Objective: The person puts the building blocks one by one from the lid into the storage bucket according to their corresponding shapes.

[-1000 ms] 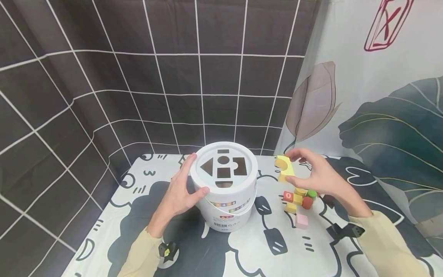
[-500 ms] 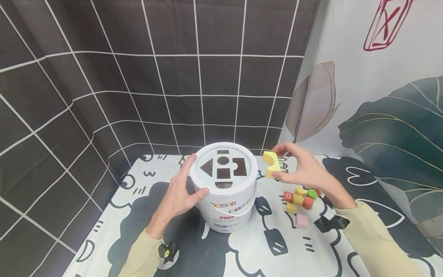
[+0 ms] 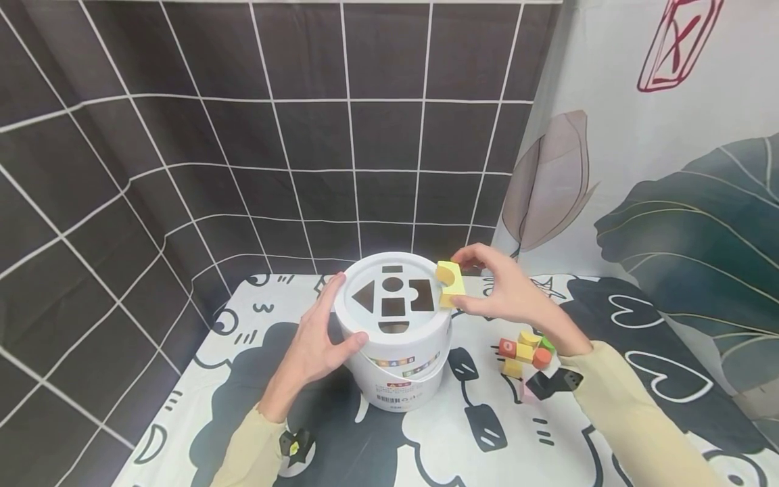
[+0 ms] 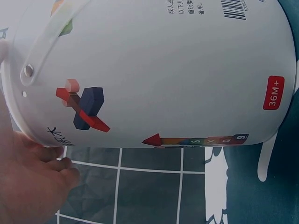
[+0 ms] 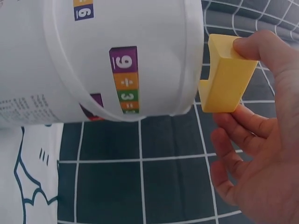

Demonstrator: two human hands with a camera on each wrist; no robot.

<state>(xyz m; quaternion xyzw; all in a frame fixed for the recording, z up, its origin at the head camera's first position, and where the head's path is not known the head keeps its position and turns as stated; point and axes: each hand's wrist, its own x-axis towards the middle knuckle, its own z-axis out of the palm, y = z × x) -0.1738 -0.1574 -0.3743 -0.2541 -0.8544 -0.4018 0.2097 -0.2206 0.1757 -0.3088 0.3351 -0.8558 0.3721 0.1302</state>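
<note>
A white bucket (image 3: 398, 365) stands on the patterned table, its lid (image 3: 365, 318) cut with several shape holes. My left hand (image 3: 316, 341) holds the bucket's left side, fingers round the lid rim and thumb on the wall; its fingers (image 4: 28, 182) show beside the bucket (image 4: 154, 70) in the left wrist view. My right hand (image 3: 505, 294) pinches a yellow arch-shaped block (image 3: 450, 283) over the lid's right edge. The right wrist view has the yellow block (image 5: 226, 77) just beside the bucket's rim (image 5: 194, 56), held between thumb and fingers.
A small heap of coloured blocks (image 3: 525, 352) lies on the tablecloth (image 3: 462, 433) to the right of the bucket, under my right forearm. Dark tiled cloth hangs behind and to the left, a leaf-printed curtain (image 3: 669, 203) on the right.
My right hand has carried the yellow arch block leftward from above the block heap to the right edge of the bucket lid. The left hand has stayed on the bucket.
</note>
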